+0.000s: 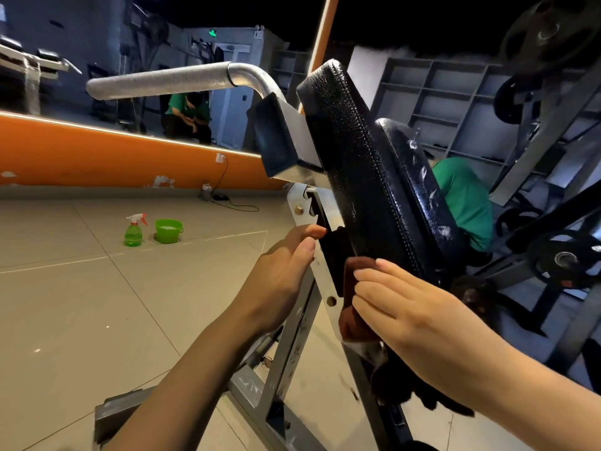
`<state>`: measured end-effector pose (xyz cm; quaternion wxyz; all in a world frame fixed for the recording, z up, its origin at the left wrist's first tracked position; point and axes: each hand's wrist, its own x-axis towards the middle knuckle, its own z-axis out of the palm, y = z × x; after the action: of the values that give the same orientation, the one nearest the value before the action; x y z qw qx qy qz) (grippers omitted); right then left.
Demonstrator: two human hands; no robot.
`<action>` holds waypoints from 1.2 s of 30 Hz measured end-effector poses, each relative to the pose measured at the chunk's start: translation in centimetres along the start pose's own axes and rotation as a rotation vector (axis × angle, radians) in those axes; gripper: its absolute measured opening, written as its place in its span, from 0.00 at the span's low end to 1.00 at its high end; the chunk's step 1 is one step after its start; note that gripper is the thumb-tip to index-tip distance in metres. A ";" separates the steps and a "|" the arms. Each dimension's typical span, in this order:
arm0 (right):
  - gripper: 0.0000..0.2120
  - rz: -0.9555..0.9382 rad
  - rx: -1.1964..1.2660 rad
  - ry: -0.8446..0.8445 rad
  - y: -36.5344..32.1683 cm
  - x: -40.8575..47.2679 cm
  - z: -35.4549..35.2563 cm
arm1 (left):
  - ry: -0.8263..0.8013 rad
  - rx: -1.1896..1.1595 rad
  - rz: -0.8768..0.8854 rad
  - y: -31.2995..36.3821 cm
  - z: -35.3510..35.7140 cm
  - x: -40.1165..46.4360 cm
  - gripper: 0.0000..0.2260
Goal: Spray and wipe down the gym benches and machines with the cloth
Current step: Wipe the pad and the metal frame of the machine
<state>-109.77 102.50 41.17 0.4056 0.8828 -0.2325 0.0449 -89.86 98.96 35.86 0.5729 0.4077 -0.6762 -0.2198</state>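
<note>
Beige floor tiles (97,304) and an orange wall band (97,157) frame a gym where a person wipes the lower edge of a black padded backrest (364,177) on a steel-framed machine. Foam-like streaks show on the second pad (419,190) behind it. The right hand (409,307) presses a brown cloth (354,307) against the pad's bottom corner and the metal bracket (320,255); its fingers lie nearly straight and close together, flat over the cloth, and how the thumb sits cannot be told. The left hand (286,271) steadies the bracket, fingers loosely extended along the plate with the fingertips (317,231) at its notched edge. That edge looks like the likely trouble: the cloth could snag on the notches or bolt, or a finger slip into the gap if the pad shifts under pressure. The green spray bottle (134,230) stands well apart on the floor beside a green bucket (169,231), so respraying would mean leaving the machine.
</note>
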 end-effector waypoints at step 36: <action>0.19 0.336 1.007 0.372 -7.2 2.8 3.7 | 0.155 -0.611 -0.406 1.9 -0.4 -8.3 0.11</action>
<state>-104.47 102.76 34.40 -0.0446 0.8955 -0.2442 0.3695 -90.01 106.77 32.47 0.6623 0.3592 -0.4395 -0.4892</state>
